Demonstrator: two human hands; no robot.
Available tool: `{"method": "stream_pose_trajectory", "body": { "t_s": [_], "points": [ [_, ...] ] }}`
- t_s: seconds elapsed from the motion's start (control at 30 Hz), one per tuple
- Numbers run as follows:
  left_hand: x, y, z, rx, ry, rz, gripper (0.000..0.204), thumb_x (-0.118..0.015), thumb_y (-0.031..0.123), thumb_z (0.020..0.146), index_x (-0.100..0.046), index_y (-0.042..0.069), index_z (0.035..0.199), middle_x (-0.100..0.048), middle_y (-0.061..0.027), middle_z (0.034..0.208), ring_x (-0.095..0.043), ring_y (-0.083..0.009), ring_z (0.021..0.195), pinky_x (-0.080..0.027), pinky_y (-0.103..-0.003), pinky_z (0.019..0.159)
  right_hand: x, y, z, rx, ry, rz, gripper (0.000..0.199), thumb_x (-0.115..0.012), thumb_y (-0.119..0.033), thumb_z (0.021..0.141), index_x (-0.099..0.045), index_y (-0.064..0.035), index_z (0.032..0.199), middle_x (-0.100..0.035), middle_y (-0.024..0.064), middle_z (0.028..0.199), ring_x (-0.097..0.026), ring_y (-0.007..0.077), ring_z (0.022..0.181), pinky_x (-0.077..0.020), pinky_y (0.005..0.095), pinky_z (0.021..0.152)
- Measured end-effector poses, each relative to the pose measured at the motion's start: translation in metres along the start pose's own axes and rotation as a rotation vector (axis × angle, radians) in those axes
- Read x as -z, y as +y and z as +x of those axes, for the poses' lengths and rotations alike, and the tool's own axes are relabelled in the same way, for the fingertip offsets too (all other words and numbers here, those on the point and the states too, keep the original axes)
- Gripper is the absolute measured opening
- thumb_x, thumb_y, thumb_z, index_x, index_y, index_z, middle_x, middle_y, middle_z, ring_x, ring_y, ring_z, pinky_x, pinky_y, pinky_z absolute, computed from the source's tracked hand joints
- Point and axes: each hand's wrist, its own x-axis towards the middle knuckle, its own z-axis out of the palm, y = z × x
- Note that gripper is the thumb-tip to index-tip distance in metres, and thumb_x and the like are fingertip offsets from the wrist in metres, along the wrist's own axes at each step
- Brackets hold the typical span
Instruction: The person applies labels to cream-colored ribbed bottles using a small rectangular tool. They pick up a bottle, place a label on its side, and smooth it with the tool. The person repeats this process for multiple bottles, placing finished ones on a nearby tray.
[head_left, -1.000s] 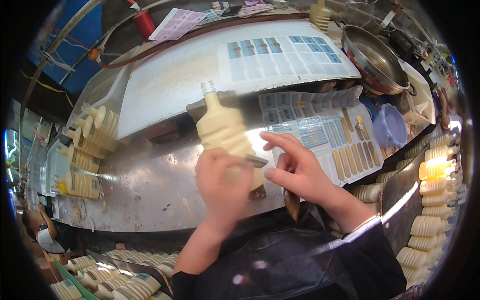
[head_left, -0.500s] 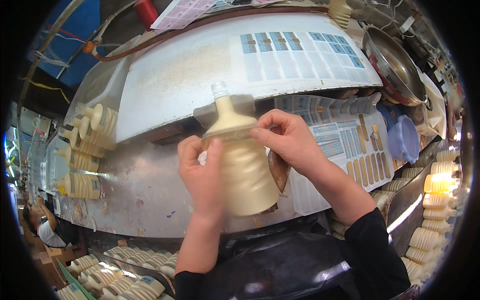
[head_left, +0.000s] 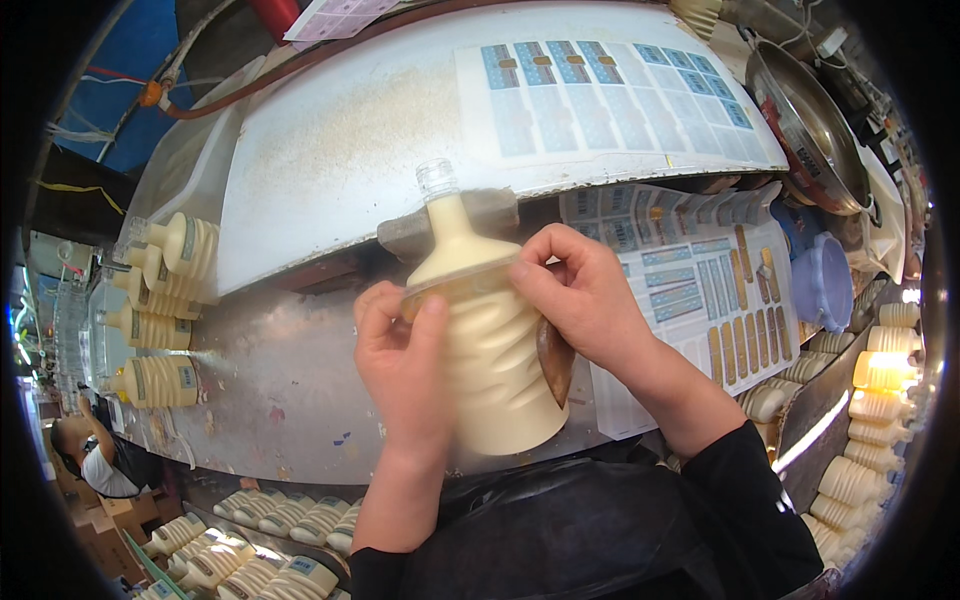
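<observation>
A cream bottle [head_left: 503, 400] with a wavy ribbed body and a clear threaded neck lies in front of me, its neck resting against a grey block [head_left: 490, 212]. Across its shoulder runs a narrow see-through label strip [head_left: 462, 280]. My left hand [head_left: 403, 340] pinches the strip's left end between thumb and fingers. At the other end, my right hand [head_left: 572, 290] pinches it close to the bottle's right side. A brown pointed flat piece [head_left: 555, 365] shows beside the bottle, below my right hand.
Label sheets [head_left: 590, 100] lie on the raised white board [head_left: 330, 150]; more sheets [head_left: 690, 290] lie at the right. Several finished bottles [head_left: 165, 380] stack at left. Crates of bottles flank me. A purple bucket [head_left: 822, 285] and a metal pan [head_left: 805, 120] are at the right. Another person [head_left: 105, 460] is far left.
The view has shifted slightly. Both hands keep their pinch on the strip, which now slants a little more across the bottle's shoulder.
</observation>
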Motion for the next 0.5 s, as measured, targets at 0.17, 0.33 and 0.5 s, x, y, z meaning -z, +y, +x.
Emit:
{"method": "stream_pose_trajectory", "body": {
  "t_s": [0.17,0.33,0.5],
  "points": [
    [-0.0008,0.0003,0.0004,-0.031,-0.022,-0.001,0.01,-0.072,0.003,0.091,-0.063,0.0,0.093,-0.047,-0.0047,0.117,-0.052,-0.0119,0.103,-0.043,-0.027,0.095,0.0001,0.002,0.0008,-0.018,-0.005,0.056,0.011,-0.067,-0.011,0.097,-0.062,-0.0032,0.092,-0.061,-0.0054,0.082,-0.053,-0.002,0.07,-0.0419,0.0172,0.06],
    [-0.0002,-0.0001,0.0019,-0.016,-0.019,0.03,0.012,-0.073,0.003,0.09,-0.061,0.002,0.089,-0.047,-0.0046,0.115,-0.051,-0.0118,0.102,-0.043,-0.027,0.094,-0.0007,0.0006,0.0016,-0.027,0.003,0.061,0.011,-0.067,-0.011,0.097,-0.062,-0.0029,0.092,-0.061,-0.0055,0.081,-0.052,-0.0026,0.068,-0.0405,0.0169,0.058],
    [-0.001,0.0002,0.0022,-0.025,-0.018,0.048,0.012,-0.073,0.002,0.09,-0.061,0.002,0.088,-0.047,-0.0044,0.113,-0.05,-0.0115,0.102,-0.042,-0.027,0.094,-0.0012,0.0006,0.0025,-0.042,0.011,0.066,0.011,-0.068,-0.011,0.097,-0.062,-0.0029,0.092,-0.061,-0.0056,0.081,-0.051,-0.0031,0.067,-0.0397,0.0167,0.056]
  ]
}}
